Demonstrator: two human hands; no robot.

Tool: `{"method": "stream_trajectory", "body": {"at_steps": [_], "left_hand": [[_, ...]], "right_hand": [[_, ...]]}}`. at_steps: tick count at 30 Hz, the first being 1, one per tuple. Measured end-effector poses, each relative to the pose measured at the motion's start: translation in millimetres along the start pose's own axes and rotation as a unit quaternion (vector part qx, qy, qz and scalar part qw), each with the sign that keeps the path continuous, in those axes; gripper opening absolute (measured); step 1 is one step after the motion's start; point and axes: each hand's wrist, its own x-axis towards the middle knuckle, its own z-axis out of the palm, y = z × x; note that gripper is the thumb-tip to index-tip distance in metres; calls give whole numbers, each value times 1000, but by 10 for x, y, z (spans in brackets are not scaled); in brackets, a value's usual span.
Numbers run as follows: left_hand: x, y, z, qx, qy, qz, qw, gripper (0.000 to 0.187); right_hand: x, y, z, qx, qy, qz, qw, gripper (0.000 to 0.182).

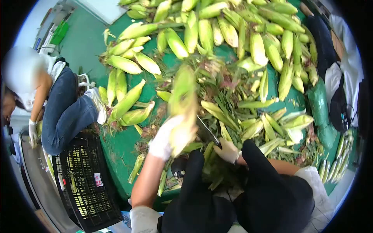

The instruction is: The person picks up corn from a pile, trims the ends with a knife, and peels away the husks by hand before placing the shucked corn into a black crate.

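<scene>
Near side, between black-clad legs [272, 186]: gripping knife [210, 132] by its black handle in gloved right hand [227, 150], blade angled far and left. Near left: black slatted crate [83, 182], tilted, with yellow-green showing through the slots. Just left of centre: holding a husk-on corn ear [182, 91] in gloved left hand [165, 136], wrapped round the near end, with far end pointing away. Motion-blurred there, can't tell exact finger placement. Just left of the blade too; can't tell if touching. Beyond, mid-scene: heap of loose husks [217, 87] on green floor [116, 155], spreading right. Mid left: a few corn ears [128, 97] in husk, next to a seated co-worker in jeans [58, 108], wearing a white glove [33, 134]. Far side, centre to right: big pile of unhusked corn [248, 31].
</scene>
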Motion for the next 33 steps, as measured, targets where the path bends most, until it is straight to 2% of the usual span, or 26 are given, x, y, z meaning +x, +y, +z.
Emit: {"method": "stream_trajectory", "body": {"at_steps": [1, 2, 3, 4, 6, 8, 9, 10, 11, 12, 13, 14, 15, 16, 17, 18, 20, 22, 24, 25, 26, 27, 28, 30, 32, 33], "left_hand": [[497, 95, 19, 102, 21, 1, 995, 33], [1044, 175, 61, 172, -23, 19, 985, 28], [1567, 229, 227, 126, -47, -20, 991, 25], [2065, 217, 468, 165, -64, 20, 984, 24], [2389, 211, 1003, 231, -145, 148, 951, 45], [2520, 312, 1286, 293, -183, 212, 914, 61], [2396, 461, 1281, 467, -145, 334, 806, 60], [2169, 670, 1200, 613, -105, 435, 652, 59], [1957, 912, 978, 726, 48, 460, 509, 49], [1927, 1248, 595, 805, 152, 397, 413, 41], [1736, 1497, 73, 765, 233, 430, 418, 34], [1454, 1735, -402, 767, 310, 419, 374, 33], [960, 1855, -608, 759, 406, 277, 426, 38], [699, 2051, -1217, 795, 453, 245, 321, 31], [425, 2208, -1608, 825, 478, 54, 295, 42], [176, 2276, -2265, 829, 479, 20, 287, 52], [-332, 2116, -2415, 807, 462, -9, 368, 56], [-590, 2026, -2373, 803, 467, -66, 365, 51], [-854, 1767, -2180, 776, 473, 29, 416, 45], [-971, 1551, -1956, 733, 479, 107, 471, 40], [-1018, 1358, -1818, 726, 482, 127, 473, 40], [-1121, 1123, -1872, 750, 451, 196, 442, 38], [-1206, 862, -1821, 756, 426, 268, 419, 36], [-1291, 422, -1646, 717, 383, 293, 503, 36], [-1195, 53, -1700, 761, 388, 233, 466, 41], [-1129, -97, -1757, 772, 376, 234, 456, 41]], "right_hand": [[5, 48, -10, 11, -6, -7, 1000, 35], [32, 146, 44, 19, 5, -20, 1000, 35], [20, 166, 64, 10, 12, -17, 1000, 36], [50, 181, 58, -1, 13, -17, 1000, 37], [95, 299, 109, 47, -20, 41, 998, 37], [75, 113, -31, 69, -43, 62, 995, 36], [89, 197, -6, 67, -33, 36, 997, 35], [64, 336, 36, 65, -19, 13, 998, 33], [47, 453, 116, 69, -18, 14, 997, 33], [58, 572, 197, 107, -6, -7, 994, 31], [125, 628, 218, 143, 10, -31, 989, 29], [148, 572, 153, 147, 15, -30, 989, 29], [123, 445, 63, 118, -13, 4, 993, 29], [89, 319, -17, 88, -44, 40, 994, 30], [79, 237, -84, 72, -58, 39, 995, 30], [55, 38, -180, 94, -63, 40, 993, 29], [83, 104, -139, 148, -91, 94, 980, 28], [103, 129, -142, 143, -96, 99, 980, 28], [84, 169, -168, 141, -101, 108, 979, 28], [69, 190, -172, 134, -90, 117, 980, 28], [37, 200, -159, 129, -80, 128, 980, 29], [-4, -5, -289, 43, -71, 111, 990, 31], [-48, -79, -330, 54, -52, 104, 992, 32], [21, -38, -318, -20, 69, -8, 997, 31], [117, -569, -522, -12, 104, -2, 995, 26], [181, -774, -610, -20, 132, -59, 989, 22]]}}
